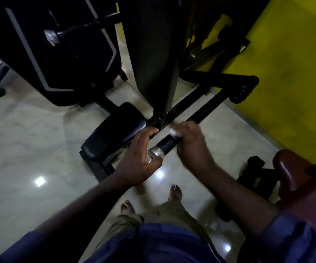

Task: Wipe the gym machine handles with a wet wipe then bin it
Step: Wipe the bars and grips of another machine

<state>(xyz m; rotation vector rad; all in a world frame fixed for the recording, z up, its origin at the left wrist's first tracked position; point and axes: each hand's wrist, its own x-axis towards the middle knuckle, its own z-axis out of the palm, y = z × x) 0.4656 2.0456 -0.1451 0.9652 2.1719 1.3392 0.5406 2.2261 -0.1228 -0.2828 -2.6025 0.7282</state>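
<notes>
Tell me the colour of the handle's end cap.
Silver metal end cap on black bar handle; head view.

Two hands (136, 158) (191, 144), one handle (167, 144), one wipe (172, 132), two feet (127, 205) (176, 192).

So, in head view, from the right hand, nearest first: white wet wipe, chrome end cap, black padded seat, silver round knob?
1. White wet wipe, in the right hand.
2. Chrome end cap, just left.
3. Black padded seat, farther left.
4. Silver round knob, upper left.

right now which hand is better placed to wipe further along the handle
Right: the right hand holds the wet wipe against the black handle, while the left hand only steadies its chrome end, with no wipe.
</notes>
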